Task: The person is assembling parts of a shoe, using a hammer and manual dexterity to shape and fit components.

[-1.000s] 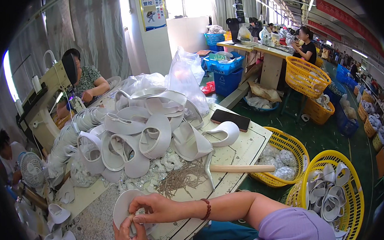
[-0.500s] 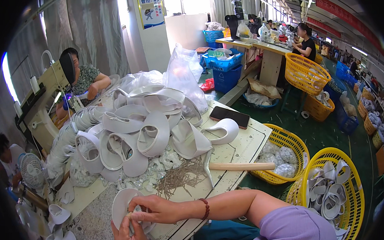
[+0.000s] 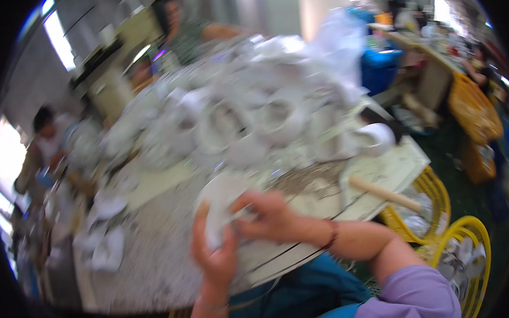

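Note:
The view is smeared by motion. Over the table's near edge my left hand (image 3: 214, 249) holds a white shoe upper (image 3: 217, 189), its thumb and fingers closed on the lower part. My right hand (image 3: 274, 215), with a beaded bracelet at the wrist, is at the piece's right side. Its thumb and index finger are bent together in a pinch; what lies between them is too blurred to make out. Beyond my hands a heap of similar white shoe uppers (image 3: 278, 121) covers the far part of the table.
Right of my hands lie thin brown scraps (image 3: 309, 180) and a hammer (image 3: 385, 195) with a pale wooden handle. A dark phone (image 3: 376, 118) is partly hidden behind one upper. Yellow baskets (image 3: 488, 257) stand right of the table. A co-worker (image 3: 190, 45) sits beyond, by a sewing machine (image 3: 110, 80).
The whole view has swung left, so table and heap appear farther right and blurred. My left hand has turned more upright with the shoe upper; my right hand stays beside it.

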Demonstrator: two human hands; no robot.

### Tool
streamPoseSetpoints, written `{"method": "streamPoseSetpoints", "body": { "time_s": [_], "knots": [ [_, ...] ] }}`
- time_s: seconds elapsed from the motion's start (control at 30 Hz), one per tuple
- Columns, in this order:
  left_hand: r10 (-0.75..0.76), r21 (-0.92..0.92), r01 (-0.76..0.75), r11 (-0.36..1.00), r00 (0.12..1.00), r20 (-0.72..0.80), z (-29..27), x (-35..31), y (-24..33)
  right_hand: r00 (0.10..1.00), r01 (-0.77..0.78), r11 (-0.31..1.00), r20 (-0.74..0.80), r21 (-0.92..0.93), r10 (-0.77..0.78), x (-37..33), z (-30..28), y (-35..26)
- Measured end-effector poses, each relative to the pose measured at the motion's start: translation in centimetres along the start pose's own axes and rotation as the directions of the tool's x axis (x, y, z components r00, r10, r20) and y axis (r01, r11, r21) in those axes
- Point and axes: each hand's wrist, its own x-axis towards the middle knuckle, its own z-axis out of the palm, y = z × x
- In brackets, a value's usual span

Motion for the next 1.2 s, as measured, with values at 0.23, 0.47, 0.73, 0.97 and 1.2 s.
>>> {"method": "streamPoseSetpoints", "body": {
  "time_s": [0.23,0.47,0.73,0.97,1.2],
  "knots": [
    [-0.393,-0.295,0.474,0.829,0.871,0.295,-1.6,-0.2,0.3,0.993,0.086,0.994,-0.073,-0.072,-0.091,0.4,-0.3,-1.1],
    [-0.371,-0.394,0.452,0.800,0.890,0.265,-1.4,-0.6,1.0,0.987,0.116,0.975,-0.085,-0.190,-0.134,0.3,-0.1,-0.9],
    [-0.504,-0.483,0.604,0.634,0.796,0.335,-1.4,-0.5,0.9,0.940,0.308,0.895,-0.041,-0.324,-0.338,0.3,0.0,-0.6],
    [-0.562,-0.527,0.692,0.493,0.716,0.414,-1.3,-0.3,0.5,0.932,0.326,0.829,0.009,-0.453,-0.362,0.3,0.1,-0.4],
    [-0.562,-0.527,0.693,0.491,0.715,0.417,-1.0,-0.5,0.5,0.936,0.309,0.786,0.024,-0.535,-0.351,0.4,0.0,-0.7]
  ]
}}
